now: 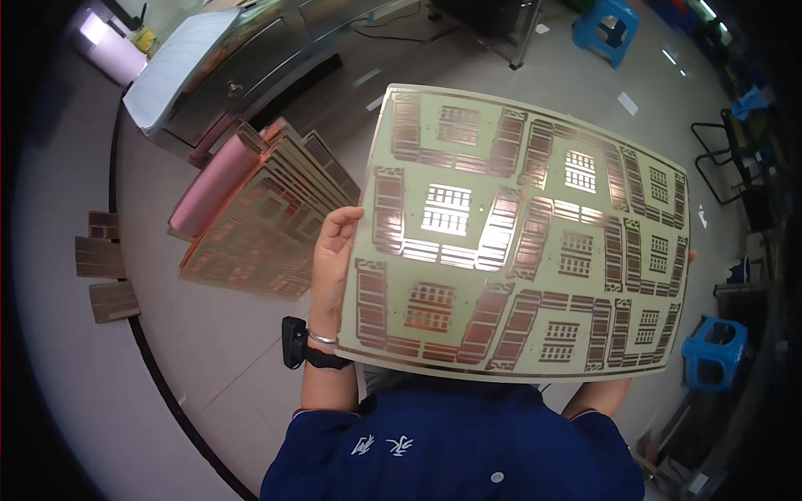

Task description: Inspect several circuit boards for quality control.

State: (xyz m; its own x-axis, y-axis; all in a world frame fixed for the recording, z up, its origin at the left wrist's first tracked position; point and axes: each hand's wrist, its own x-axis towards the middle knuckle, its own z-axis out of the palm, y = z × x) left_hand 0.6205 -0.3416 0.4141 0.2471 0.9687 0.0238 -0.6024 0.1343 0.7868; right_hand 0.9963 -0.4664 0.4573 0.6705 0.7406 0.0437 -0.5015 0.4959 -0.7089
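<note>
A large pale-green circuit board panel (489, 200) with copper-coloured patterns is held up in front of me, tilted, its face catching bright reflections. My left hand (336, 242) grips its left edge, the thumb side against the rim and some fingers hidden behind. At the opposite edge, only the fingertips of my right hand (692, 255) show; the panel covers the rest of it. To the left of the panel stands a leaning stack of similar circuit boards (259, 221), with a pink padded roll (215, 184) along its upper left side.
A metal desk (242, 75) with a white sheet (180, 71) on top stands at the upper left. Small board pieces (100, 257) lean along the left wall. Blue plastic stools stand at the far right (608, 29) and right (714, 351). A black-framed chair (714, 159) is also there.
</note>
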